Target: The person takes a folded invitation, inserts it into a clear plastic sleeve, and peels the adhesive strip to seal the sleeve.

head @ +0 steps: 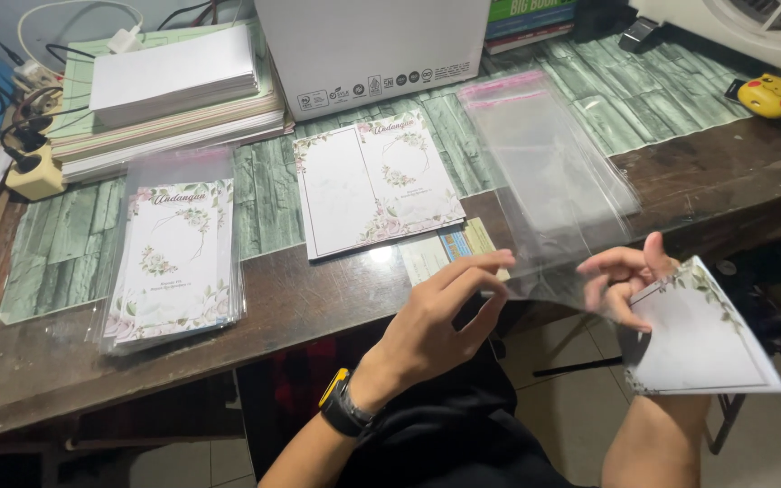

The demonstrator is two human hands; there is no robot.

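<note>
a clear sleeve (553,181) was pinched at its mouth above the surface (318,298) by the left hand (436,321), a card (698,334) was gripped in the right hand (625,285), so bagging seemed underway, needing the mouth opened.

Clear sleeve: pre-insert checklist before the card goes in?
1. Sleeve picked off the stack: ok, lifted at its near end by both hands.
2. Sleeve mouth open: cannot tell, film too clear to read.
3. Left hand on the sleeve edge: ok, fingers at the film.
4. Card in the right hand: ok, folded, held against the palm.
5. Card lined up with the mouth: not ok, it sits off to the right, angled away.
6. Finished stack out of the way: ok, far left on the table.
</note>
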